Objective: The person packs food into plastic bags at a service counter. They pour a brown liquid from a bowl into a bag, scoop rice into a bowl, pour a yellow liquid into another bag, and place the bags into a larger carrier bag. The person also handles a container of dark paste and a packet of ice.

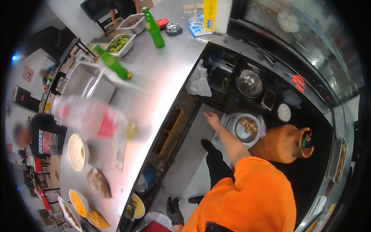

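Observation:
My left hand [174, 214], in a black glove, hangs low by a white perforated basket [158, 219]; its fingers are slightly apart and I see nothing in them. Bare, my right hand [213, 120] is held out over the tiled floor, also with nothing visible in it. Beside the right forearm is a round metal pan [239, 134] with several pale cubes [249, 126]. On the steel counter [162, 84] before me stand a blurred clear plastic bottle [87, 117] with a red label, two green glass bottles [111, 62] and a cream bowl [77, 152].
An orange gas cylinder [276, 143] stands beside the pan. Metal bowls [249, 82] and containers fill the lower shelf. A bagged brown food [98, 182], an orange-filled bowl [78, 203] and a tray of green fruit [120, 45] sit on the counter. Other people [47, 134] are beyond it.

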### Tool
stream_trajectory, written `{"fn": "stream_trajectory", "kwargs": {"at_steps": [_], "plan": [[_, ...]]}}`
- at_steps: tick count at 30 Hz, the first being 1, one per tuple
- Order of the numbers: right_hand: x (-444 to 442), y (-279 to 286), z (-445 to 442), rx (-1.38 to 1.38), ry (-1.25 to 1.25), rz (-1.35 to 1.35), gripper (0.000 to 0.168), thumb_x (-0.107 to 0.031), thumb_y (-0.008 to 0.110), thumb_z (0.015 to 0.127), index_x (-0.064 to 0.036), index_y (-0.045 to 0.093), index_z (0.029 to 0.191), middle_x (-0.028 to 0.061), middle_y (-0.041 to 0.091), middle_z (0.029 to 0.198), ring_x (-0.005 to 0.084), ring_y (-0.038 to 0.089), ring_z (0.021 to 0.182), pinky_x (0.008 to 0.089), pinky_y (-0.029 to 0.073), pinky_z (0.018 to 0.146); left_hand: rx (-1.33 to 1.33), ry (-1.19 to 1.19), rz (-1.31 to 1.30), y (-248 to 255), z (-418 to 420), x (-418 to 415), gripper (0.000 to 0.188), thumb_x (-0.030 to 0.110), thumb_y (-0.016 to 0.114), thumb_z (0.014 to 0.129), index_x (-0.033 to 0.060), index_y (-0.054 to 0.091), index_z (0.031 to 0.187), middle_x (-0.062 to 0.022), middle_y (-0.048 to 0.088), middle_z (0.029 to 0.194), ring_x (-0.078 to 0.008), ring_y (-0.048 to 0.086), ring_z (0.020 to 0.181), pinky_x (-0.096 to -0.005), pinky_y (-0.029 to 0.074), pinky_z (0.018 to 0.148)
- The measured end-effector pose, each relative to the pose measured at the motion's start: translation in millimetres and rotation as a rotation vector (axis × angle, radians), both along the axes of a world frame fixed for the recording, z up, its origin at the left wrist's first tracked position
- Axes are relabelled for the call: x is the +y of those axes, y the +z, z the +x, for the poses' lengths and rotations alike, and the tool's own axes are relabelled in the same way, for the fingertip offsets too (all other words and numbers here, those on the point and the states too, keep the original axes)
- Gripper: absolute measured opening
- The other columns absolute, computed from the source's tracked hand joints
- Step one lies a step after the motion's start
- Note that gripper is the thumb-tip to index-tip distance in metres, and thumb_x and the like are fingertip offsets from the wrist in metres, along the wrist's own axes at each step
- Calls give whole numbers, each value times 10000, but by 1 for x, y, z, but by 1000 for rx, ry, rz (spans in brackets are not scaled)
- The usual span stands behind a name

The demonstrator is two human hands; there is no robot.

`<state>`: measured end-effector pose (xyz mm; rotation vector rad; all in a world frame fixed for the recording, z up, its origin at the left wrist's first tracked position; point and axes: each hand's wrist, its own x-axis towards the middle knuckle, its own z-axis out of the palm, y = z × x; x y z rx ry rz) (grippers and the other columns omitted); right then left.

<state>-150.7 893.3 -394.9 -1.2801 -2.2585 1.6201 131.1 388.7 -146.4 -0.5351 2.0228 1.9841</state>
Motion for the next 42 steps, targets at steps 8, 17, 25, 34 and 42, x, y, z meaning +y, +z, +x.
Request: {"fn": "stream_trajectory", "kwargs": {"at_steps": [8, 17, 25, 34, 42], "plan": [[-18, 58, -240, 68, -411, 244, 413, -297, 776, 837, -31, 682, 1138, 216, 678, 1038, 388, 665, 1008, 446, 536, 863, -204, 58, -109, 51, -74, 127, 445, 176, 576, 1022, -1, 491, 1420, -150, 697, 1167, -198, 665, 1007, -293, 512, 848], [25, 36, -200, 313, -132, -67, 378, -251, 774, 853, -11, 617, 1098, 204, 640, 1005, 340, 649, 882, 433, 530, 833, -309, 157, 40, 44, -103, 157, 405, 38, 634, 937, 34, 580, 1339, -111, 708, 1163, -207, 673, 1036, -304, 514, 856], [27, 44, -260, 138, -124, 178, 509, -340, 773, 796, 12, 645, 1142, 272, 650, 1138, 438, 631, 1037, 478, 498, 946, -324, 133, 65, 37, -110, 168, 387, 59, 637, 945, 30, 586, 1328, -113, 709, 1170, -214, 679, 1039, -314, 514, 855], [-14, 59, -197, 158, 112, 136, 318, -242, 630, 882, 4, 659, 1081, 261, 687, 1090, 456, 645, 1049, 499, 501, 903, -413, 339, 115, 48, -61, 180, 358, 115, 622, 980, 33, 592, 1327, -115, 710, 1174, -213, 677, 1061, -316, 509, 855], [-100, 122, 43, -159, 1127, -1026, 258, -284, 645, 1000, -50, 652, 1109, 50, 702, 989, 157, 675, 916, 315, 558, 795, -134, -40, -337, 42, -69, 183, 744, 175, 780, 865, 15, 409, 1489, -180, 509, 1450, -292, 524, 1305, -433, 426, 1086]]}}
